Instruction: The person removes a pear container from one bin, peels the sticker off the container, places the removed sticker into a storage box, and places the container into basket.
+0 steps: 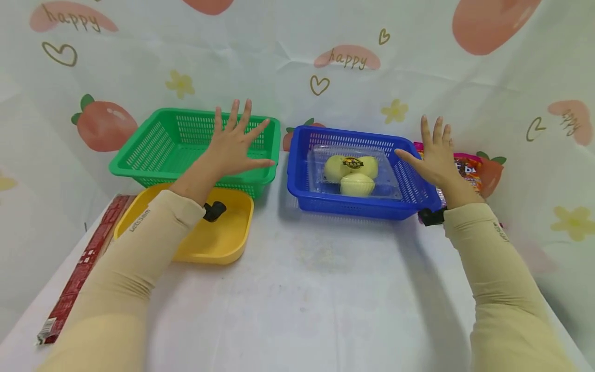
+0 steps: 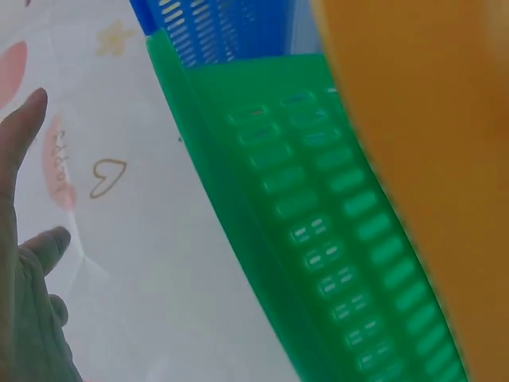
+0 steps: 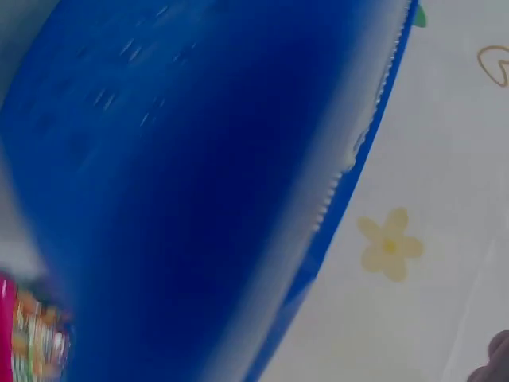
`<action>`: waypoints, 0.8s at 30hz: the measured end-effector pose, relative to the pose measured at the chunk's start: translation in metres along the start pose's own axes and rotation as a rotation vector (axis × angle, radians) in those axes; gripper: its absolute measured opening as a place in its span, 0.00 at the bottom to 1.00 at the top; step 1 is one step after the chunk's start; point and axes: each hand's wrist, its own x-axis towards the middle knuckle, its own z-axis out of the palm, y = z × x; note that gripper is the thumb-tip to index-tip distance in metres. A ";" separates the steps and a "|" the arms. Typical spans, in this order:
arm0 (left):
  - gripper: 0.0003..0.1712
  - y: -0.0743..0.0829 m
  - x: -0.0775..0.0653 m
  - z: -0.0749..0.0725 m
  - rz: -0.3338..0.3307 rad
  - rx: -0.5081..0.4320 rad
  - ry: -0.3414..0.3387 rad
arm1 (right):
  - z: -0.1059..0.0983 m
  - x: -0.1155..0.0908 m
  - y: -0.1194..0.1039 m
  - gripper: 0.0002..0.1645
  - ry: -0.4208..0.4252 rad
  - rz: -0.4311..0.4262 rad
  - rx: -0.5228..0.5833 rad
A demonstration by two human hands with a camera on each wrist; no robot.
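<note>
My left hand is spread over the green basket, fingers apart and holding nothing. In the left wrist view the same hand shows at the left edge. My right hand, also spread, overlaps the right end of the blue basket in the head view. Only fingertips of the right hand enter the right wrist view. Inside the blue basket lies a clear plastic box with a dark label. Three pale round pieces, one of them ridged, sit in that box.
A yellow tub stands in front of the green basket, under my left forearm. Along the left table edge lies a long red packet. A bright snack bag is behind my right hand. A patterned cloth hangs behind everything.
</note>
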 end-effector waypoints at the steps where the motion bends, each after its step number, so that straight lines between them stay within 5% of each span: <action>1: 0.55 0.001 0.003 0.000 0.001 -0.008 0.000 | 0.000 0.003 -0.002 0.57 -0.008 0.011 0.031; 14: 0.49 0.023 0.037 0.007 -0.020 -0.234 -0.077 | 0.000 0.029 -0.022 0.52 -0.138 0.044 0.217; 24: 0.46 0.050 0.055 0.021 -0.030 -0.615 -0.115 | 0.019 0.045 -0.022 0.49 -0.225 0.143 0.558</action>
